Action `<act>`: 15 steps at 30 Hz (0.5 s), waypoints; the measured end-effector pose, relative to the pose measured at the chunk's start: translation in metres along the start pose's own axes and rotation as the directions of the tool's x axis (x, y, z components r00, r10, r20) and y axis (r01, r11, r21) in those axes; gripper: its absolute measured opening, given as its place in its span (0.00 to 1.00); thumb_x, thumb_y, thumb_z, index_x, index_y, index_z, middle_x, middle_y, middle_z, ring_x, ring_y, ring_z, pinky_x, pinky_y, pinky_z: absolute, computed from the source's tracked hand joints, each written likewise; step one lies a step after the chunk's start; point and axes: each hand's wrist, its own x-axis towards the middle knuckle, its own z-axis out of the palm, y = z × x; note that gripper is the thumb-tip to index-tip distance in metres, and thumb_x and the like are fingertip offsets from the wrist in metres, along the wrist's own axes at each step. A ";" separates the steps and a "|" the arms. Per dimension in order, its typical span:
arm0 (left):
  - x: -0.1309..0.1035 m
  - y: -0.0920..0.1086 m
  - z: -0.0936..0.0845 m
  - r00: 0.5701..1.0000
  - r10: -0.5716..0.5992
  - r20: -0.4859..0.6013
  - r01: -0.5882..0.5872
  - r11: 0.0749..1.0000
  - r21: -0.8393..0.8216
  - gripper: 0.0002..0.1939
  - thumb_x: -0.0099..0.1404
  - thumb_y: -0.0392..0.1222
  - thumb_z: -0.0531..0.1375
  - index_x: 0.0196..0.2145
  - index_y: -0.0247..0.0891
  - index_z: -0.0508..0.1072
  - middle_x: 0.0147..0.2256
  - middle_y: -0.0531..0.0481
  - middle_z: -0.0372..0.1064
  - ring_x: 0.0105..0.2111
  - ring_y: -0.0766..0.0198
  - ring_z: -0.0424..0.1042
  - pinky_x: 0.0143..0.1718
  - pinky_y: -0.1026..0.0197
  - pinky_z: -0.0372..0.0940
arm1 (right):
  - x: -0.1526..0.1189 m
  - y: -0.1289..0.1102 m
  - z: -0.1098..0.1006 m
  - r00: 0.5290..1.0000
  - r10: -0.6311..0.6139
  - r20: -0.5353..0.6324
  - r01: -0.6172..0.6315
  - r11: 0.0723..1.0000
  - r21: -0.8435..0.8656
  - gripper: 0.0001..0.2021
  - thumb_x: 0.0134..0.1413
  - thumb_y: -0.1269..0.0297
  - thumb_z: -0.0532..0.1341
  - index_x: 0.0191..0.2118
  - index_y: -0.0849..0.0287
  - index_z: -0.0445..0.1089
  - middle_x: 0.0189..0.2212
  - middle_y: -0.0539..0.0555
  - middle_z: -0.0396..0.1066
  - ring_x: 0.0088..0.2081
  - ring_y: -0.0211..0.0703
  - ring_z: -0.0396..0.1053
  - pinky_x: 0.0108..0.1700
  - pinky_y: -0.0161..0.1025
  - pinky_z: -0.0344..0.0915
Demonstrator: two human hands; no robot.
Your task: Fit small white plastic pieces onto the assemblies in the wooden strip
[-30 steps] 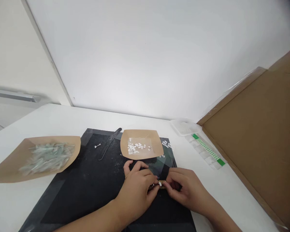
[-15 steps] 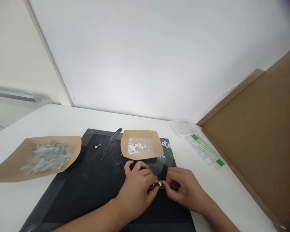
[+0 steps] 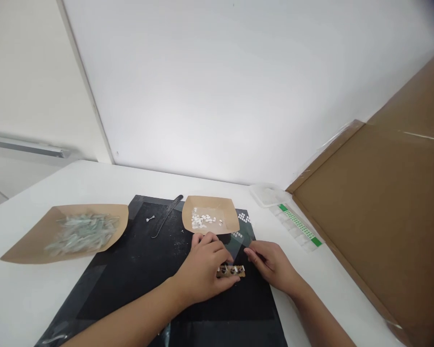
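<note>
1. Taking the strip as the clock's centre and 12 as straight away from the person, the narrow brown strip with small dark, shiny beads and white pieces along its top [image 3: 242, 272] lies over the flat black mat [image 3: 130, 289]; whether it rests there or is slightly lifted, I cannot tell.
2. The left hand [image 3: 204, 270], at 9 o'clock, is partly closed on the strip: thumb along the 6 o'clock edge, fingers towards the 12 o'clock edge, palm hiding the left end.
3. The right hand [image 3: 271, 262], near 3 o'clock, is apart from the strip, fingers curled; whether the tips meet or pinch anything, I cannot tell.
4. The strip should be light and fairly stiff, its base hardly slippery; the small pieces on top look the likeliest to shift.
5. The sound hold is by the long edges, at 12 and 6 o'clock, or the bare rim at the 3 o'clock end, pressing gently, with fingertips off the pieces.
</note>
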 end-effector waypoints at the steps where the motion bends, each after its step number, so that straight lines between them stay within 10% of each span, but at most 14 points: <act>1: 0.000 -0.001 -0.001 1.000 0.016 0.007 -0.016 1.000 0.004 0.16 0.60 0.51 0.74 0.40 0.41 0.79 0.37 0.52 0.77 0.46 0.52 0.69 0.50 0.49 0.53 | 0.000 0.000 -0.001 1.000 0.010 -0.010 -0.010 1.000 0.005 0.22 0.78 0.54 0.51 0.30 0.56 0.67 0.26 0.50 0.70 0.29 0.41 0.67 0.34 0.38 0.60; 15: 0.002 -0.011 -0.008 0.989 0.134 0.069 -0.137 0.990 0.029 0.02 0.66 0.40 0.68 0.37 0.41 0.79 0.32 0.50 0.75 0.42 0.55 0.66 0.45 0.54 0.60 | -0.004 -0.012 -0.002 0.999 0.054 -0.005 -0.052 0.989 0.140 0.16 0.79 0.57 0.46 0.59 0.51 0.67 0.38 0.53 0.73 0.39 0.46 0.74 0.43 0.44 0.71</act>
